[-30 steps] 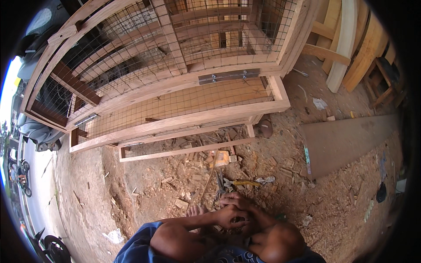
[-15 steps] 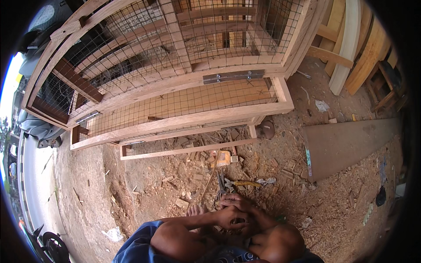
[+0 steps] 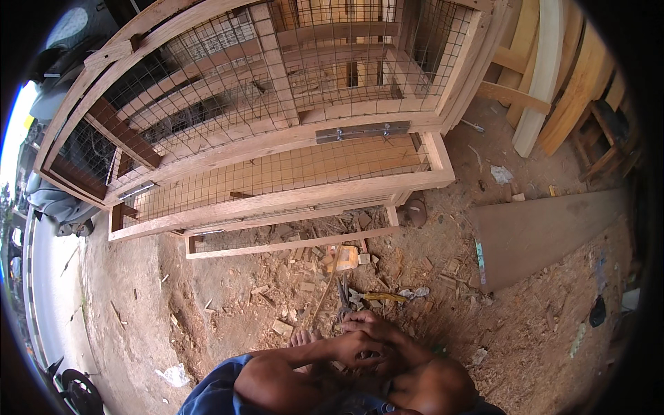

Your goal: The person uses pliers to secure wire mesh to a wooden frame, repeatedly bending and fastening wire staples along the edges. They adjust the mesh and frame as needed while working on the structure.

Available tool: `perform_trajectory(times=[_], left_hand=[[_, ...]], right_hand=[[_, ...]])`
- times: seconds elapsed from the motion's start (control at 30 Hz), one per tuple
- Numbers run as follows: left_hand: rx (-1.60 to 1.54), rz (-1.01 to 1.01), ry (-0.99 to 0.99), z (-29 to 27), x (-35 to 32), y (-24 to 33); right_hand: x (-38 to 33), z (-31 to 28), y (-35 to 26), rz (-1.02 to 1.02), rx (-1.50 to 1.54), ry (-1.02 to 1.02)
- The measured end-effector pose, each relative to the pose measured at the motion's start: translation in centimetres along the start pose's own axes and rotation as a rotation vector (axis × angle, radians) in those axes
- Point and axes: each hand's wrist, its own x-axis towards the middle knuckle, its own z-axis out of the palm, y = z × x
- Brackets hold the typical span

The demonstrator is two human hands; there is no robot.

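Observation:
My left hand point(image 3: 362, 348) is closed, its fingers curled in front of my knees, and it touches my right hand. Just beyond it, my right hand point(image 3: 368, 323) is also closed, knuckles up. Whatever either hand may hold is hidden by the fingers. A dark plier-like tool point(image 3: 344, 293) extends away from beside the right fingers; I cannot tell if it is gripped or lies on the ground. Past the hands, a yellow-handled tool point(image 3: 382, 297) lies among wood shavings, next to a crumpled pale scrap point(image 3: 415, 293).
A large wooden frame with wire mesh point(image 3: 277, 185) stands ahead, a metal hinge point(image 3: 363, 131) on its rail. An orange-and-white packet point(image 3: 344, 258) lies below it. At right are a brown board point(image 3: 546, 235) and leaning planks point(image 3: 541, 76). Motorcycles point(image 3: 59, 197) stand at left.
The whole view has shifted slightly, with the frame and tools appearing a little further left and lower. My hands stay together in nearly the same pose.

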Motion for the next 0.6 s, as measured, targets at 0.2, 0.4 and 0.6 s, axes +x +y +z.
perform_trajectory(times=[0.2, 0.4, 0.6], left_hand=[[0.329, -0.089, 0.105, -7.2, -1.5, 3.7], [0.524, 0.16, 0.281, -13.5, 0.4, 10.6], [0.603, 0.453, -0.243, -9.1, 11.2, 17.6]], right_hand=[[-3.1, -2.3, -5.5, -0.092, -0.127, 0.212], [-3.0, -1.3, -11.6, -0.1, -0.582, 0.205], [-2.6, 4.1, -15.2, -0.106, -1.037, -0.089]])
